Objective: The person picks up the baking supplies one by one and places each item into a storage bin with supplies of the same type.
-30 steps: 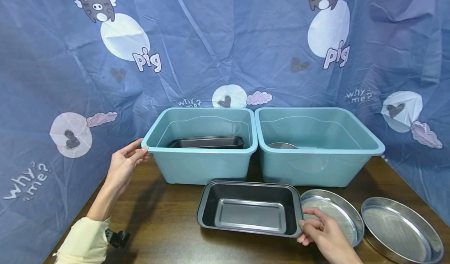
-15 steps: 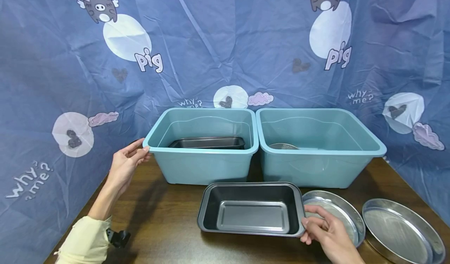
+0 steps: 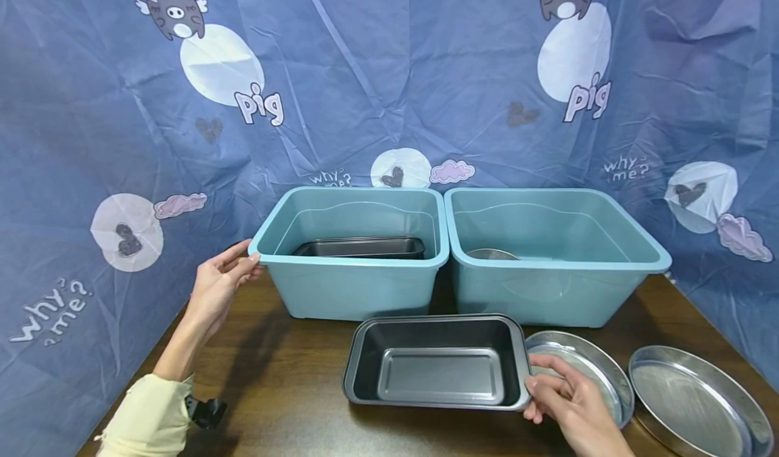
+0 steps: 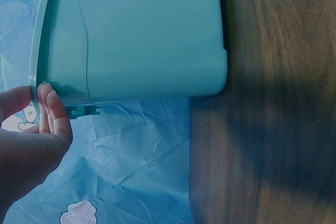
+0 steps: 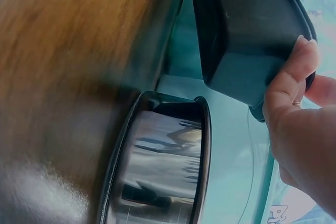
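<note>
My right hand [image 3: 575,403] pinches the right end rim of a dark grey loaf pan [image 3: 441,376], thumb on top and fingers below. The pan is held over the table with its inside tipped toward me; its dark underside [image 5: 257,30] shows in the right wrist view. At the far left, my left hand [image 3: 219,284] grips the front left corner of a teal plastic bin [image 3: 359,288], thumb and fingers either side of the rim. Another dark loaf pan [image 3: 365,246] lies inside that bin, its lower part hidden by the front wall.
A second teal bin [image 3: 554,295] stands to the right, close beside the first, with a round metal rim [image 3: 491,254] showing inside. Two round silver pans with mesh-like bottoms, the nearer sieve [image 3: 621,410] and the outer sieve [image 3: 700,403], lie at the right of the wooden table [image 3: 292,389].
The loaf pan has shifted very slightly right with my right hand, its tilt a little changed. My left hand stays on the bin's corner, and the head view has drifted slightly.
</note>
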Available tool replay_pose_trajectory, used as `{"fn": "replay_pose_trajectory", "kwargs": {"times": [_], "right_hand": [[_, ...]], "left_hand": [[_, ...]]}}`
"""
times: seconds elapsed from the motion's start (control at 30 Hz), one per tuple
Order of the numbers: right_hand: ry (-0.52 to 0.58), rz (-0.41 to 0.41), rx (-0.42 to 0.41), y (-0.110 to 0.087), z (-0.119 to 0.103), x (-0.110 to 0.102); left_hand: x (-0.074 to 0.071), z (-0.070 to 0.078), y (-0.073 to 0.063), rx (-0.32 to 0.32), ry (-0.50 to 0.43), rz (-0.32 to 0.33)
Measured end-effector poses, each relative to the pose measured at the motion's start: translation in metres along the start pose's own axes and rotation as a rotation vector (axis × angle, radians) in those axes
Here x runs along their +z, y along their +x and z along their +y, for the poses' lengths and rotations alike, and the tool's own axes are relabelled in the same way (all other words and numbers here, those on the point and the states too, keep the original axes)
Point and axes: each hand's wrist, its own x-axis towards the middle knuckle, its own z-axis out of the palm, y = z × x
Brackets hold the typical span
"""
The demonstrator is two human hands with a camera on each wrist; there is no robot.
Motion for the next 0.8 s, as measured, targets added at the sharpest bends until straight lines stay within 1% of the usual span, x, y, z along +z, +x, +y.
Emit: {"fn": "replay_pose_trajectory", "kwargs": {"times": [0.2,0.37,0.47,0.6,0.73,0.8], "right_hand": [[0.013,0.013,0.006,-0.001,-0.001,0.000],[0.105,0.008,-0.019,-0.001,-0.001,-0.002],[0.151,0.008,-0.012,-0.001,-0.002,-0.003],[0.156,0.027,0.020,-0.003,-0.006,-0.004],[0.148,0.041,0.030,-0.005,-0.010,-0.004],[0.153,0.043,0.022,-0.005,-0.011,-0.004]], "left_hand": [[0.001,0.000,0.000,-0.004,-0.011,0.001],[0.001,0.001,0.000,-0.010,-0.006,0.007],[0.001,0.001,0.000,-0.012,-0.005,0.009],[0.001,0.001,0.000,-0.012,-0.003,0.009],[0.001,0.001,0.000,-0.012,-0.002,0.009],[0.001,0.001,0.000,-0.013,0.000,0.010]]}}
